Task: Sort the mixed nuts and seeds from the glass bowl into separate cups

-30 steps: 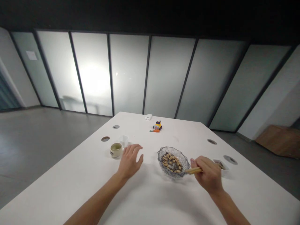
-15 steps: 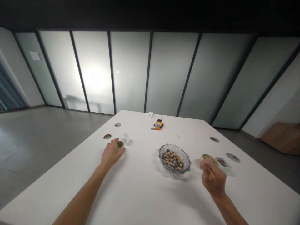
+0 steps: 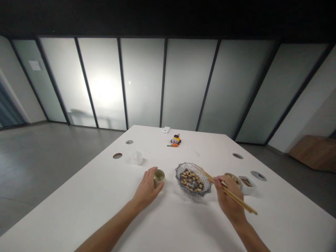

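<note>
My left hand [image 3: 148,187] is wrapped round a small cup [image 3: 159,177], greenish inside, just left of a clear glass bowl. That glass bowl [image 3: 207,189] has a scalloped rim and holds pistachio-like nuts [image 3: 191,179] mixed with small dark seeds. In my right hand [image 3: 231,201] is a pair of wooden chopsticks [image 3: 237,199], their tips reaching over the bowl's right side. Behind the right hand stand a round bowl [image 3: 237,178] with pale nuts in it and a white square dish [image 3: 248,189] with brownish pieces, both partly hidden.
A translucent square cup [image 3: 137,158] stands at the left of the white table [image 3: 168,224]. Farther back are a toy car [image 3: 176,139], a toy carrot [image 3: 173,145] and a small white box [image 3: 166,130]. Round holes [image 3: 117,155] pierce the tabletop near both sides.
My left hand has brought the small cup rightward and nearer, away from the translucent cup to beside the glass bowl. The chopsticks in my right hand have swung to point over the bowl.
</note>
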